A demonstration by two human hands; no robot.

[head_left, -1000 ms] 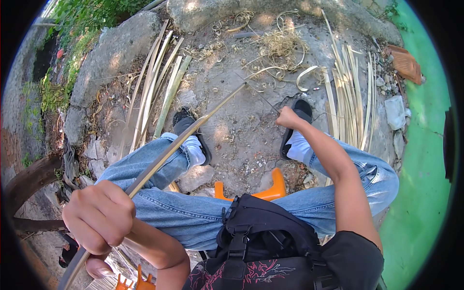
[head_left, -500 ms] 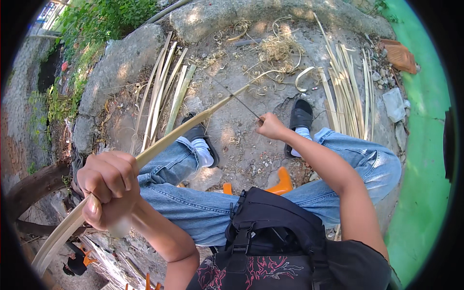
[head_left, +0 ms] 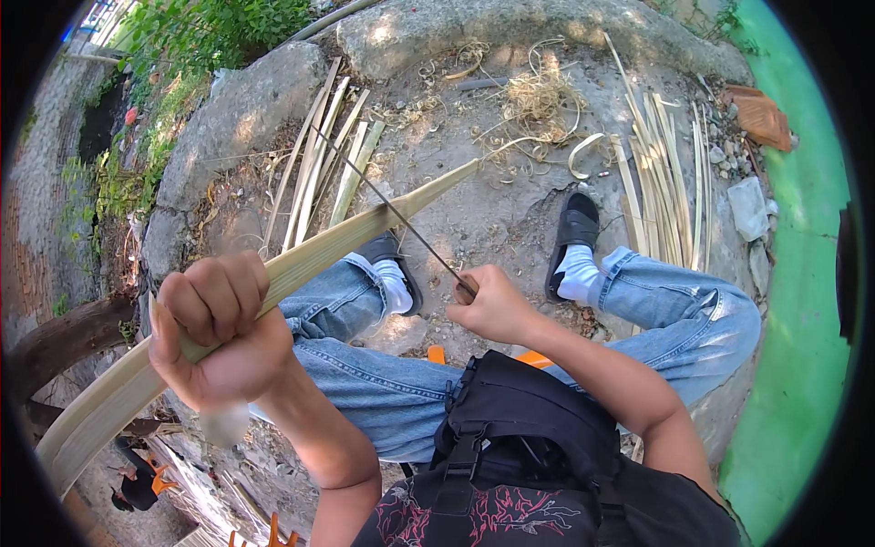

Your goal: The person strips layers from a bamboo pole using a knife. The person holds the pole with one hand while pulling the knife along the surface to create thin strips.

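Observation:
My left hand (head_left: pixel 219 324) is closed in a fist round a long pale bamboo strip (head_left: pixel 324 253), which slants from the lower left up to a narrow far end near the middle. My right hand (head_left: pixel 497 305) grips the handle of a thin, dark-bladed knife (head_left: pixel 415 232). The blade crosses the strip beyond my left fist and touches or nearly touches it, at a spot where the strip looks darker. The knife's tip points up and left. My fingers cover most of the handle.
Split bamboo strips lie on the ground at left (head_left: pixel 314 164) and right (head_left: pixel 670 182). Curled shavings (head_left: pixel 542 96) are heaped ahead, before a stone kerb (head_left: pixel 437 36). A green wall (head_left: pixel 793 273) runs along the right. A black bag (head_left: pixel 524 401) rests on my lap, above an orange seat (head_left: pixel 535 359).
My right hand has come nearer and to the left, bringing the knife along the strip closer to my left fist. The strip's far end has swung slightly; my left hand keeps its grip.

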